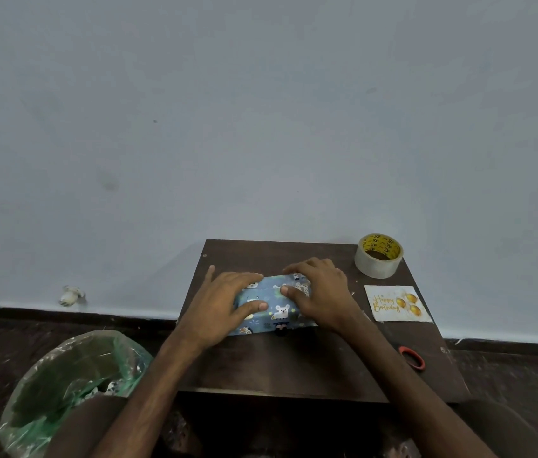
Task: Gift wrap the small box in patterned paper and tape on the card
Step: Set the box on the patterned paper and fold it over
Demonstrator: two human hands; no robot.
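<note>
The small box [274, 304] sits near the middle of the dark table [294, 365], already covered in blue paper [262, 328] printed with little bears, and a loose edge of that paper lies flat on the table along its near side. So the wrap looks folded over but not yet fixed. The left hand [224, 305] lies spread over the left end of the box, fingers flat across the top and thumb pressed on the near face, most likely to stop the paper springing open. The right hand [322, 292] arches over the right end with its thumb pressed on the top. Whether its fingers pinch a fold behind cannot be told. The box is directly under both palms, with only its middle showing between them. The tape [379, 256], the birthday card [396, 303] and the red-handled scissors [412, 358] lie well apart to the right, within reach of the right hand. A bin [62, 385] lined with a green bag stands on the floor at the left.
</note>
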